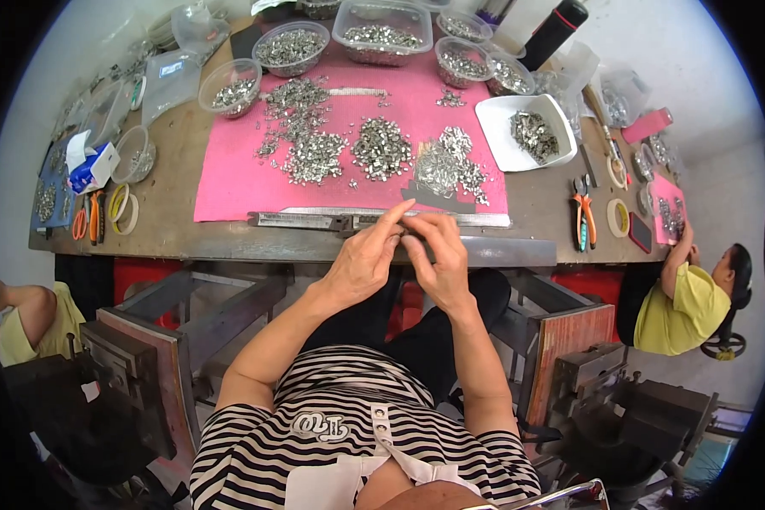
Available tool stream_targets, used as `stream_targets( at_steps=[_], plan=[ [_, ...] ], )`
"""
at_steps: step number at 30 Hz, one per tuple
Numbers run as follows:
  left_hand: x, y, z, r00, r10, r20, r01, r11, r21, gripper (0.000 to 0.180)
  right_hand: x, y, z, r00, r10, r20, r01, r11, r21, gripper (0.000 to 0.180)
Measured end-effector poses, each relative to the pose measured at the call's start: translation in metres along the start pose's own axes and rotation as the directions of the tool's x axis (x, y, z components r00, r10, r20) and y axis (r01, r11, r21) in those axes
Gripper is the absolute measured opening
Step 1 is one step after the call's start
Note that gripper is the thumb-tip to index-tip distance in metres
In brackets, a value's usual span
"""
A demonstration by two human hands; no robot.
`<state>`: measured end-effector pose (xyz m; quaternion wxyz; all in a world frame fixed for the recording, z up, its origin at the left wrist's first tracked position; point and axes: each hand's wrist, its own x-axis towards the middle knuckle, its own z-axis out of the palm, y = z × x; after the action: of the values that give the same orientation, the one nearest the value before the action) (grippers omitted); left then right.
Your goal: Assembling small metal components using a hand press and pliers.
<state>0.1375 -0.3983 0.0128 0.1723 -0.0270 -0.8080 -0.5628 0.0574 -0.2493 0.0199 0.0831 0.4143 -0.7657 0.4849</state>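
Left fingers (388,221) and right fingers (439,229) curl close together by the metal bar (302,220), whether gripping anything unclear.

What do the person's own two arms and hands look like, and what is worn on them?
The left hand and right hand are ungloved. Both forearms are bare, with no watch or bracelet visible. Short sleeves, striped dark and cream, cover the upper arms.
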Motion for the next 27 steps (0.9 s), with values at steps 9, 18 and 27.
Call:
stream_targets(
  at_steps=[9,18,27],
  plan=[
    [-0.023,0.006,-0.005,0.976,-0.201,0.078,0.208,0.974,-0.092,0.053,-0.013,-0.004,0.001,0.996,-0.038,0.077,0.037,0.999,0.005,0.021],
    [-0.038,-0.001,0.006,0.960,-0.279,-0.014,0.239,0.847,-0.475,0.045,-0.016,-0.007,0.006,0.990,-0.113,0.081,0.117,0.992,-0.049,0.018],
    [-0.010,-0.010,-0.020,0.937,0.250,-0.244,-0.102,0.864,0.493,0.015,-0.003,0.007,0.018,0.999,-0.029,-0.046,0.022,0.991,-0.134,0.018]
  ],
)
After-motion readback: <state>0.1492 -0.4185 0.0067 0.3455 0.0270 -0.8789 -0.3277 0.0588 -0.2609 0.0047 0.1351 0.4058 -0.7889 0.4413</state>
